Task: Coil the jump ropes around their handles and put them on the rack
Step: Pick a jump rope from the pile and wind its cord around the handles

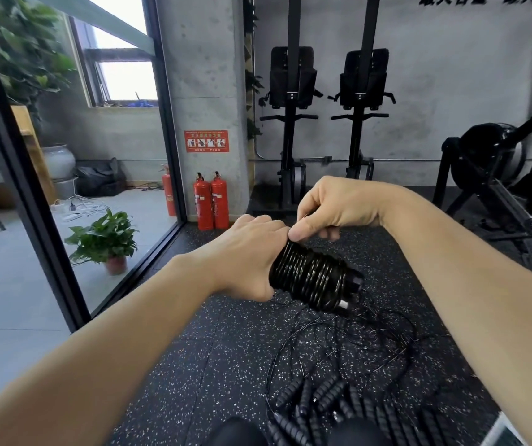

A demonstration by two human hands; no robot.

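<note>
**Rope wound tight, mid-air**

A coiled jump rope [312, 278] is held above the speckled floor [213, 349]. The left hand [245, 255] grips its upper end, fingers hidden; the right hand [332, 207] pinches the coil's top between thumb and fingers. More tangled ropes [338, 403] lie at the floor's near edge, partly cut off. The writing on the red sign [206, 141] is too small to read.

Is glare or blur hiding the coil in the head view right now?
Head view: coiled rope sharp, small highlights on its turns only; window blown out white; wide-angle stretch bows the door frame; loose cords faint against the speckled floor.
</note>
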